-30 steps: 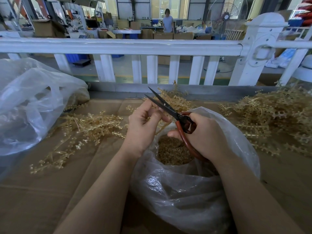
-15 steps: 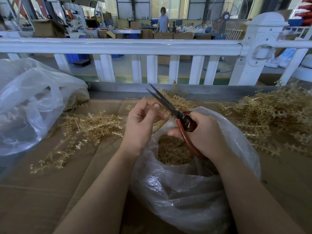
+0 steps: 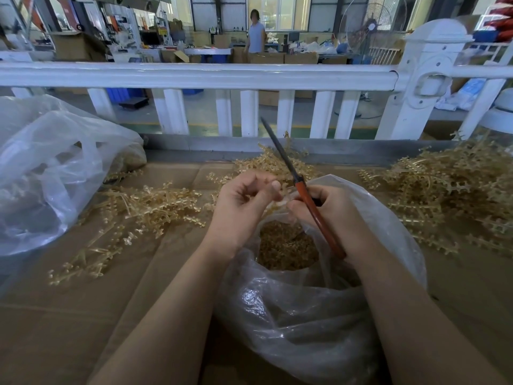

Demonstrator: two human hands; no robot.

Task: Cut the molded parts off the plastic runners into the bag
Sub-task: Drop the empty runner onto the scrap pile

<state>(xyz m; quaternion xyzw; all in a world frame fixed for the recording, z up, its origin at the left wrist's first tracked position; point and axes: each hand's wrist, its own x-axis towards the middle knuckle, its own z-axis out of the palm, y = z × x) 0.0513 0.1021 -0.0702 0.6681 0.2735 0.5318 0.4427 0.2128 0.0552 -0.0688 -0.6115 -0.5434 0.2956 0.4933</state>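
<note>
– holding the scissors [image 3: 302, 190], is it?
– yes, the right hand [image 3: 330, 215] is curled round the red handles, blades together and pointing up and away toward the fence [image 3: 194, 76].
– and the left hand [image 3: 244, 207]?
– its grip is closed too: thumb and fingertips pinch a thin amber runner [image 3: 283, 194], just left of the scissors. how much of the runner is in the fingers i cannot tell.
– where's the bag [image 3: 305, 315]?
– right under both hands, clear plastic, mouth open, resting on the cardboard surface [image 3: 69, 315]. cut parts [image 3: 286, 248] lie heaped inside it, small and amber.
– more runners about?
– three lots. a big tangled heap [image 3: 449, 195] on the right, a looser scatter [image 3: 138, 212] on the left, and a clump [image 3: 266, 162] at the far edge behind the hands.
– anything else?
– a second clear bag [image 3: 50, 173] on the left, crumpled, touching the left scatter. beyond the fence, a person [image 3: 256, 31] stands among boxes, and a fan [image 3: 372, 26] stands to the right.
</note>
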